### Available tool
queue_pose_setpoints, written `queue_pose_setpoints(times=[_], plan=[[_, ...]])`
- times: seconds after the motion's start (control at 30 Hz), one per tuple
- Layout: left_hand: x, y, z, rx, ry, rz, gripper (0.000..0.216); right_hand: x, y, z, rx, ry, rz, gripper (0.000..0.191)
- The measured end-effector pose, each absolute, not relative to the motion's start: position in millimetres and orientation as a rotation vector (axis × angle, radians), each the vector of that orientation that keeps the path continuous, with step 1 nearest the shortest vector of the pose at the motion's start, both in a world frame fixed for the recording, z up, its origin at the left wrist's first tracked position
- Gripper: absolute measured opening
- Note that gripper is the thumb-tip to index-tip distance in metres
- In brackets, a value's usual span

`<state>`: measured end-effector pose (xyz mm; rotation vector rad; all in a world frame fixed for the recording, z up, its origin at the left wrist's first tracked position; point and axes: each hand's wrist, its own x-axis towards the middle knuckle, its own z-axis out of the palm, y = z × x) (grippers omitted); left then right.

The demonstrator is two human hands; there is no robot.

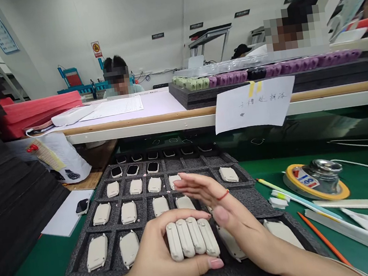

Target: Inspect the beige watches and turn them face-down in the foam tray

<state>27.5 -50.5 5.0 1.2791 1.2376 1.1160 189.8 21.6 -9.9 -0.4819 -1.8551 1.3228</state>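
from where i stood, the left hand (pixel 157 245) had its thumb and fingers wrapped around four cream smartwatch cases (pixel 191 239), bunched side by side over the near part of a charcoal foam tray (pixel 75 265); the right hand (pixel 209 192), a red bracelet (pixel 223 194) at its wrist, was open just beside them, fingers extended, nothing visible in its grasp. more cream watch cases (pixel 128 212) lay in the tray's compartments, and three watches (pixel 133 169) farther back showed dark screens. beyond, a handwritten sheet (pixel 254 106) hung from a shelf edge (pixel 127 122), with a co-worker (pixel 116 74) behind it to the left
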Motion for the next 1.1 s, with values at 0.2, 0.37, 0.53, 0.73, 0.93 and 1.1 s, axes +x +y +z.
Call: queue_pose_setpoints(times=[0.2, 0.37, 0.53, 0.73, 0.93, 1.1], plan=[[28, -51, 3, 1.474, 1.206, 1.255, 0.036, 186, 23, -7, -0.665, -1.815, 1.776, 0.074], [25, -49, -9, 1.67, 1.16, 1.299, 0.031, 182, 17, -9, -0.553, -1.736, 1.926, 0.1], [22, -50, -13, 1.761, 1.136, 1.209, 0.042, 181, 12, -13, -0.635, -1.83, 1.631, 0.106], [23, -54, -12, 1.394, 1.068, 1.122, 0.117, 185, 12, -12, -0.47, -1.952, 1.208, 0.106], [27, -46, -7, 1.012, 0.821, 1.001, 0.057, 187, 19, -16, -0.371, -2.026, 0.972, 0.104], [27, -47, -8, 0.985, 0.843, 1.013, 0.043, 186, 18, -17, -0.314, -2.047, 0.999, 0.101]])
